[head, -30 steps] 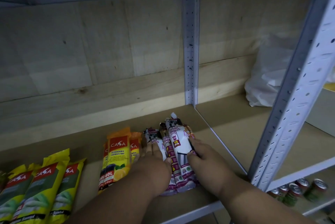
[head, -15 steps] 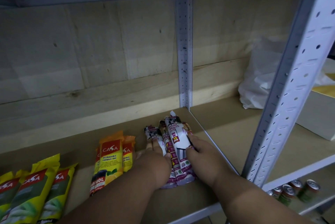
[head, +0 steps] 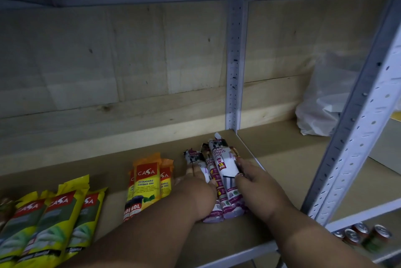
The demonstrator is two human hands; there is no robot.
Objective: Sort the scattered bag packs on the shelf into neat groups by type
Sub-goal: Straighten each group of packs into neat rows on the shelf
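Drawstring bag packs, white and purple, lie bunched together on the shelf just left of its rear upright post, and we have both hands on them. Our left hand lies over the left side of the bunch, fingers stretched forward and fairly straight across the packs, pressing rather than curling round them. Our right hand rests against the right side, its fingertips bent onto the topmost pack, so its grip looks like a light pinch at that pack's edge. Just left of the bunch sit the orange garbage bag packs, stacked and overlapping, close to our left hand. Well apart, at the left edge of the shelf, lie the yellow and green packs side by side. A white plastic bag sits in the next bay to the right, and some cans stand on the shelf below.
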